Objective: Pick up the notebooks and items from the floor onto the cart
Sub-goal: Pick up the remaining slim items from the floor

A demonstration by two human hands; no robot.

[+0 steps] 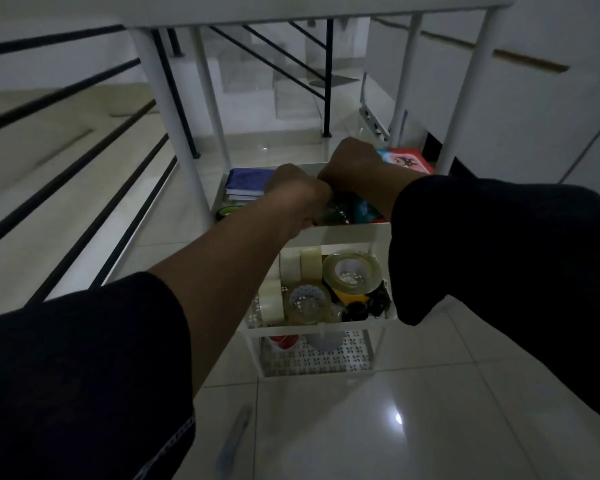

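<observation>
Pretty dim shot, so bear with me. Biggest thing is the white table (174, 109) overhead, with the white three-tier cart (347, 233) tucked between its legs on the glossy tiled floor (430, 393).

Top tier of the cart: a stack of blue notebooks (248, 183) at the left end, something green just below them, and a red-and-blue picture book (407, 159) at the far right, plus dark green and blue packets under the hands. Middle tier is loaded with tape rolls (352, 271), clear and yellowish, with some black bits on the right. Bottom tier has something red and something white, hard to say what.

Both hands are down in the top tier. The left hand (297, 190) is curled closed; the right hand (352, 161) too, but I can't tell what either is gripping.

A blue pen (234, 438) lies on the floor in the foreground. No readable writing anywhere.
</observation>
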